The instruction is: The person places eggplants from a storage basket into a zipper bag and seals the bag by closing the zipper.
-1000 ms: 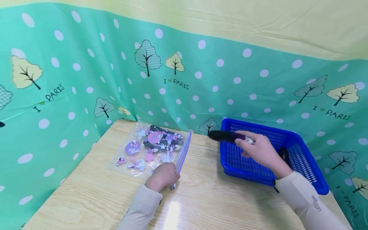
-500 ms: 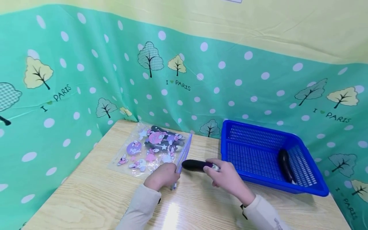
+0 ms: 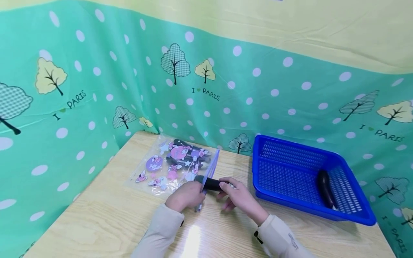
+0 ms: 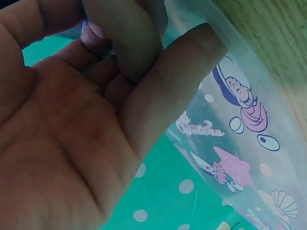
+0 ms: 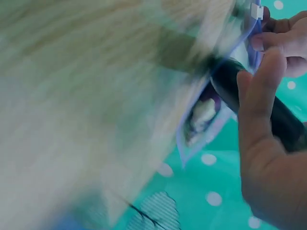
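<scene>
A clear zip bag [image 3: 154, 163] with pink and purple cartoon prints lies flat at the left, two dark eggplants [image 3: 187, 162] showing through it. My left hand [image 3: 186, 196] pinches the near end of its purple-edged mouth; in the left wrist view the bag film [image 4: 235, 163] runs past the thumb. With curled fingers my right hand [image 3: 240, 197] grips another dark eggplant [image 3: 213, 184] by its stem end. The blunt tip of that eggplant [image 5: 229, 80] is inside the parted bag mouth. A white slider [image 5: 257, 11] sits on the zip beside the left fingers.
To the right stands a blue mesh basket [image 3: 284, 172] with one eggplant [image 3: 326, 189] lying along its right side. All this is on a wooden table [image 3: 106, 215]. A green curtain [image 3: 232, 96] with dots and trees hangs behind and at the left.
My right hand has carried the eggplant from over the basket leftward and down, and its tip has entered the bag mouth. The left hand has kept its grip on the bag edge.
</scene>
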A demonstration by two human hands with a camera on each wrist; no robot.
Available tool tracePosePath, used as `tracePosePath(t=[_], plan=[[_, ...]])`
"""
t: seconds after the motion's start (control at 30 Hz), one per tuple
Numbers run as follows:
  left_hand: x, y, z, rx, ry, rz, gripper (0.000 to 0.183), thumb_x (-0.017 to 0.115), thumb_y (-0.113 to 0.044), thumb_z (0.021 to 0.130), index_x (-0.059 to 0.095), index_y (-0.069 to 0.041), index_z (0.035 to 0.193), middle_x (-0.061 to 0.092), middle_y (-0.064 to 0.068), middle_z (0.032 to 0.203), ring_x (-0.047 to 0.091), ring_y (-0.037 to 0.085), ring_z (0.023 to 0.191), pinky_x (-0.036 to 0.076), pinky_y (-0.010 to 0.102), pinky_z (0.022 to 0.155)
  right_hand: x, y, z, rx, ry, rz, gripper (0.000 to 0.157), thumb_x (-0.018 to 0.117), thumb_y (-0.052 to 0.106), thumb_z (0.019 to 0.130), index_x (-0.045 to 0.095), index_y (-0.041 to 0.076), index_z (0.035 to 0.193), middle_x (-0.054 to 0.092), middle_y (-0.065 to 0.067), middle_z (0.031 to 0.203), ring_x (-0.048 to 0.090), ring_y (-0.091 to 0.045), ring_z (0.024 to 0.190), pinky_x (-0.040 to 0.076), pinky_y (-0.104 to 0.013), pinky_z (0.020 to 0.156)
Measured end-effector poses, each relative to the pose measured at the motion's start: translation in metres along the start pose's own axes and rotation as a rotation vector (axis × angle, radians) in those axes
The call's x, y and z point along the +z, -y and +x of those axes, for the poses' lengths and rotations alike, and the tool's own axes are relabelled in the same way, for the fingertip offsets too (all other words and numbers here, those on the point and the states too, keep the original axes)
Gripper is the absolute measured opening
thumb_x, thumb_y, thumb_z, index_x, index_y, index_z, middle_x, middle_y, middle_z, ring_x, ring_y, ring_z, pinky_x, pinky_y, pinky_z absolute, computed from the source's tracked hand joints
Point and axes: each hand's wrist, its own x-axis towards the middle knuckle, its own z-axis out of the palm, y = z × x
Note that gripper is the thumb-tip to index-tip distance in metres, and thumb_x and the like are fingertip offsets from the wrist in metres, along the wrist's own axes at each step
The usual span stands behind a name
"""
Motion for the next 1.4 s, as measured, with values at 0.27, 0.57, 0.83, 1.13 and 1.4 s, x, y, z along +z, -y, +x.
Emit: tracePosePath(t=[0.27, 0.57, 0.83, 1.13, 1.4], plan=[[0.001, 0.002, -0.001, 0.003, 0.002, -0.001, 0.012, 0.062, -0.009, 0.089, 0.063, -0.008, 0.077, 0.058, 0.004, 0.074, 0.053, 0.019, 0.063, 0.048, 0.037, 0.061, 0.007, -0.012, 0.027, 0.107, 0.068, 0.160, 0.033, 0.045, 0.026, 0.103, 0.045, -0.003, 0.118, 0.069, -0.023, 0.094, 0.064, -0.019, 0.054, 0.055, -0.031, 0.049], [0.001, 0.004, 0.000, 0.016, 0.012, 0.002, 0.014, 0.064, -0.009, 0.087, 0.060, -0.010, 0.074, 0.056, 0.002, 0.072, 0.051, 0.018, 0.062, 0.045, 0.036, 0.059, 0.016, -0.013, 0.057, 0.099, 0.100, 0.000, 0.038, 0.044, 0.027, 0.108, 0.064, -0.006, 0.107, 0.057, -0.006, 0.065, 0.044, -0.007, 0.043, 0.040, -0.021, 0.040], [0.000, 0.003, 0.001, 0.023, 0.017, -0.005, 0.015, 0.064, -0.009, 0.086, 0.058, -0.011, 0.073, 0.055, 0.002, 0.070, 0.052, 0.019, 0.063, 0.047, 0.037, 0.061, 0.019, -0.007, 0.074, 0.176, 0.063, 0.211, 0.027, 0.044, 0.007, 0.099, 0.036, -0.001, 0.123, 0.057, -0.015, 0.083, 0.051, -0.013, 0.050, 0.047, -0.024, 0.045], [-0.004, -0.001, -0.001, 0.035, 0.006, 0.037, 0.017, 0.064, -0.008, 0.087, 0.058, -0.011, 0.071, 0.055, 0.002, 0.070, 0.053, 0.020, 0.064, 0.050, 0.040, 0.065, 0.015, -0.014, 0.079, 0.096, -0.005, 0.008, 0.017, 0.051, 0.001, 0.100, 0.041, -0.002, 0.113, 0.061, -0.014, 0.081, 0.050, -0.014, 0.047, 0.047, -0.027, 0.043], [-0.002, 0.001, 0.001, 0.042, -0.003, 0.032, 0.014, 0.065, -0.009, 0.085, 0.057, -0.010, 0.074, 0.054, 0.003, 0.071, 0.052, 0.020, 0.066, 0.048, 0.040, 0.066, 0.017, -0.011, 0.101, -0.002, -0.089, -0.407, 0.013, 0.061, 0.011, 0.098, 0.057, 0.002, 0.089, 0.060, -0.007, 0.062, 0.047, -0.013, 0.040, 0.039, -0.025, 0.037]])
